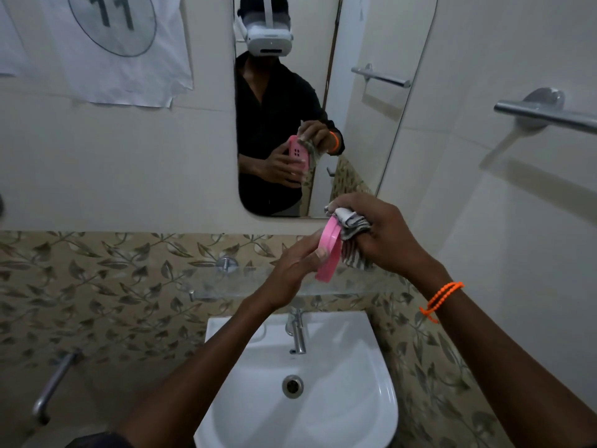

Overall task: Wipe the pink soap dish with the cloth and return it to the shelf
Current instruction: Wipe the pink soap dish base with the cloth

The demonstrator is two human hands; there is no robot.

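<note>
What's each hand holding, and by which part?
Left hand grips the pink soap dish by its long rim, dish held on edge. Right hand holds the bunched cloth against the dish's upper end.

I see bare forearms, an orange beaded bracelet (441,300) looped twice on my right wrist; the mirror (355,92) shows a black shirt (274,101) and white headset (268,42).

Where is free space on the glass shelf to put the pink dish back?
The glass shelf looks bare from its left bracket to the left hand. That hand, the pink soap dish and the cloth in the right hand hide its right part.
</note>
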